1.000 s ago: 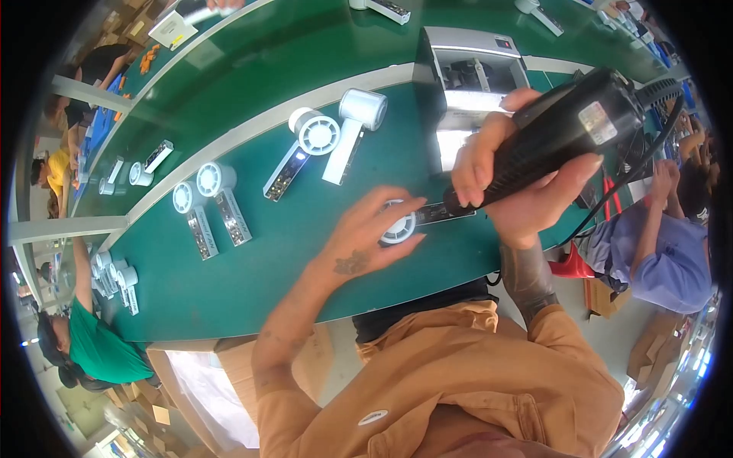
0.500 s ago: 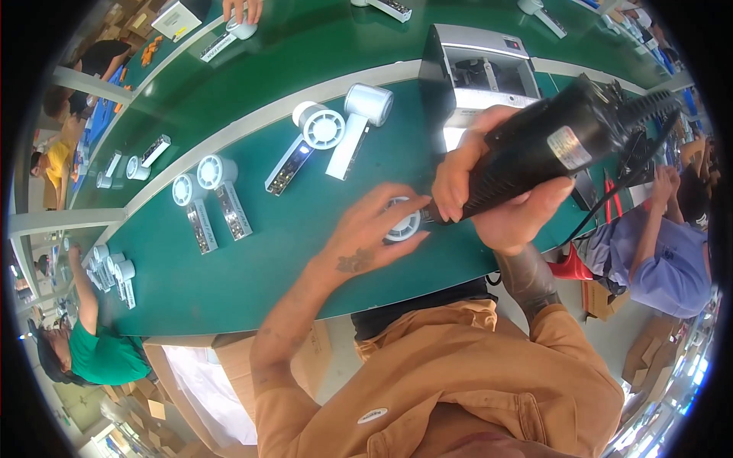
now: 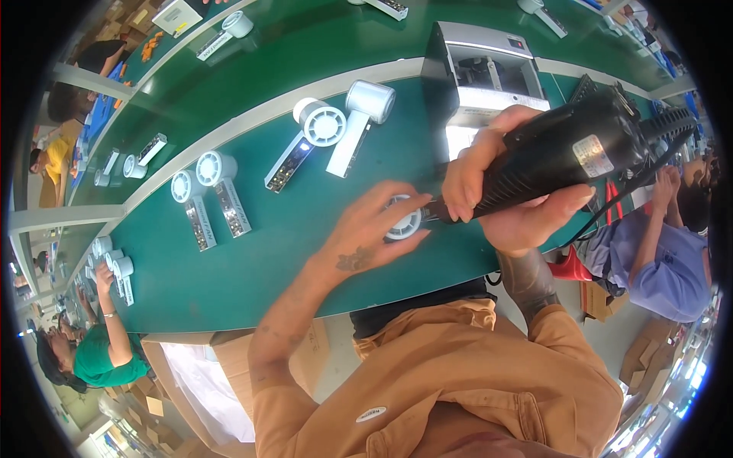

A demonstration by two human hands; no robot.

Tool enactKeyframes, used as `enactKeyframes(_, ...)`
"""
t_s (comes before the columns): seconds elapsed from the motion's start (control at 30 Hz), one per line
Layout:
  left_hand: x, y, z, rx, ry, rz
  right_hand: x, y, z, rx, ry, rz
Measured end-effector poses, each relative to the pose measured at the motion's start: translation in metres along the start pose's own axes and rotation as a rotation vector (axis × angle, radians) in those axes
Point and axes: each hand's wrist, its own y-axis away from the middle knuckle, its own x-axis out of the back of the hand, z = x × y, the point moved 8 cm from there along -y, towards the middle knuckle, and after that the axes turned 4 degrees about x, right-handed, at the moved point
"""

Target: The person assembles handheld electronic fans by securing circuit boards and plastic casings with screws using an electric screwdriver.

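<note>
My right hand is wrapped round a thick black electric screwdriver, tilted so its tip points down and left. The tip end reaches the edge of a small handheld fan, whose round white grille shows between the fingers of my left hand. My left thumb and fingers hold that fan against the green table; its other parts are hidden. Beyond my hands lie two fans with bare circuit boards along their handles, one with a lit spot and one silvery. Two similar fans rest farther left.
A silver and black box-shaped machine stands behind my right hand. The screwdriver's black cord hangs down to the right, near a red-handled tool. A cardboard box sits below the table edge. Co-workers sit left and right.
My right hand and the screwdriver have shifted slightly right; my left hand stays on the fan. A far co-worker's hand has left a fan. The green-shirted co-worker's arm has moved right, to the fans there.
</note>
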Motion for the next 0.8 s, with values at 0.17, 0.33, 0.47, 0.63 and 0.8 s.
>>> enactKeyframes(0.17, -0.001, 0.001, 0.0, -0.009, 0.004, -0.007, 0.001, 0.002, 0.005, -0.049, 0.144, 0.059)
enactKeyframes(0.33, 0.0, 0.002, 0.001, -0.01, 0.001, 0.004, -0.003, 0.006, 0.004, -0.026, 0.135, 0.038)
enactKeyframes(0.47, -0.001, -0.002, 0.001, -0.024, -0.007, 0.004, -0.004, 0.007, 0.007, 0.025, 0.097, -0.082)
enactKeyframes(0.63, 0.001, 0.0, 0.0, -0.022, 0.009, 0.028, -0.019, 0.012, 0.0, -0.014, 0.14, -0.474)
enactKeyframes(0.8, 0.001, 0.002, -0.001, -0.013, 0.003, 0.047, -0.014, 0.015, 0.007, -0.07, 0.049, -0.38)
